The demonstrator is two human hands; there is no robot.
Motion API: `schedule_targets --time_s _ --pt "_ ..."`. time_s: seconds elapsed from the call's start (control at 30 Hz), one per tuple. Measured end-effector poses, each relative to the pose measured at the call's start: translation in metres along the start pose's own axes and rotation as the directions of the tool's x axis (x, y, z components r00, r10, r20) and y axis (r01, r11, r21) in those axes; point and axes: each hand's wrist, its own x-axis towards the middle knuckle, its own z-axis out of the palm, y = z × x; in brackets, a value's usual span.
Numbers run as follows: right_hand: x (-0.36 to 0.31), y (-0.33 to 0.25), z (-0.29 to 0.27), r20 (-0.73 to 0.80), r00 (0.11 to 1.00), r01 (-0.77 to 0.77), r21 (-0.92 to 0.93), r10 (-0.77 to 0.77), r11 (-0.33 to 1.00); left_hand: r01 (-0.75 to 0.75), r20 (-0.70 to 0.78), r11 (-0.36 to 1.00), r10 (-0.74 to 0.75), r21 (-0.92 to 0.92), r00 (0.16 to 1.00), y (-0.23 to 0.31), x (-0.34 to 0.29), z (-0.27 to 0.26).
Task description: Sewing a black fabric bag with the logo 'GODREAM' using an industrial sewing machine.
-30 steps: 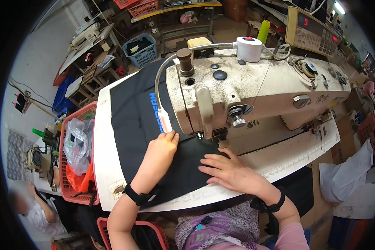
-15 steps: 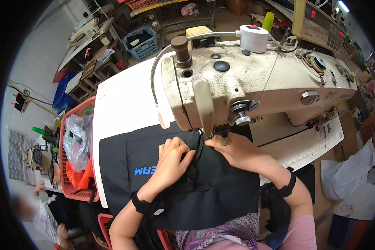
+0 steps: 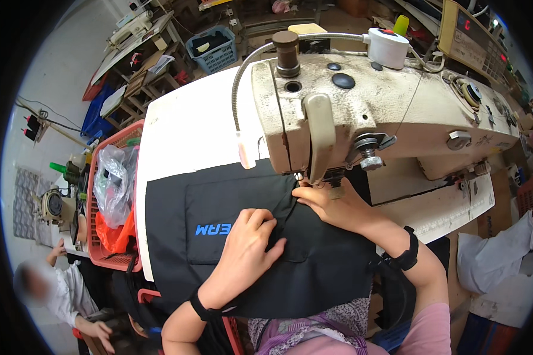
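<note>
A black fabric panel (image 3: 166, 207) with a stitched-on pocket and blue lettering lies across the sewing machine (image 3: 349, 112) bed. My left hand (image 3: 249, 245) rests on the pocket beside the lettering, its fingers curled down onto the cloth and its thumb a little apart. Close to the presser foot, my right hand (image 3: 331, 204) pinches the panel at the pocket's upper right, thumb and forefinger together. The machine head partly hides the right fingertips and the needle. Between the two hands runs a slanting fold in the cloth. Over the panel's far edge hangs a lit lamp tip (image 3: 246, 155).
A red basket (image 3: 95, 195) with plastic bags stands against the table's left side. Farther back is a blue crate (image 3: 213, 59). Another person (image 3: 65, 296) sits at lower left. A white sack (image 3: 494, 251) lies at right, below the control panel (image 3: 471, 41).
My left hand has drawn back from the needle area toward me, and more of the pocket shows, lying flatter. My right hand stays by the presser foot. The whole view has shifted slightly.
</note>
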Motion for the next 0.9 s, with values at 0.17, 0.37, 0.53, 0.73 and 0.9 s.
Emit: schedule_targets --time_s 0.17,0.37,0.53,0.73,0.9 --pt "0.000 0.002 0.003 0.066 0.989 0.136 -0.066 -0.132 0.989 0.040 -0.147 0.997 -0.029 0.073 0.989 -0.001 -0.014 0.013" --pt "0.001 0.002 0.006 -0.007 0.994 0.113 0.088 -0.112 0.990 0.053 -0.201 0.991 -0.028 0.124 0.979 0.000 -0.026 0.018" --pt "0.000 -0.002 0.014 -0.002 0.997 0.082 0.157 -0.083 0.984 -0.036 -0.297 0.982 0.091 0.184 0.950 -0.010 -0.034 0.027" --pt "0.002 0.001 0.020 -0.050 0.993 0.113 0.275 -0.103 0.955 -0.096 -0.392 0.993 0.117 0.071 0.913 -0.008 -0.037 0.024" --pt "0.009 -0.005 0.023 -0.111 0.977 0.205 0.270 -0.181 0.941 -0.082 -0.457 0.992 0.028 -0.100 0.889 -0.009 -0.033 0.026"
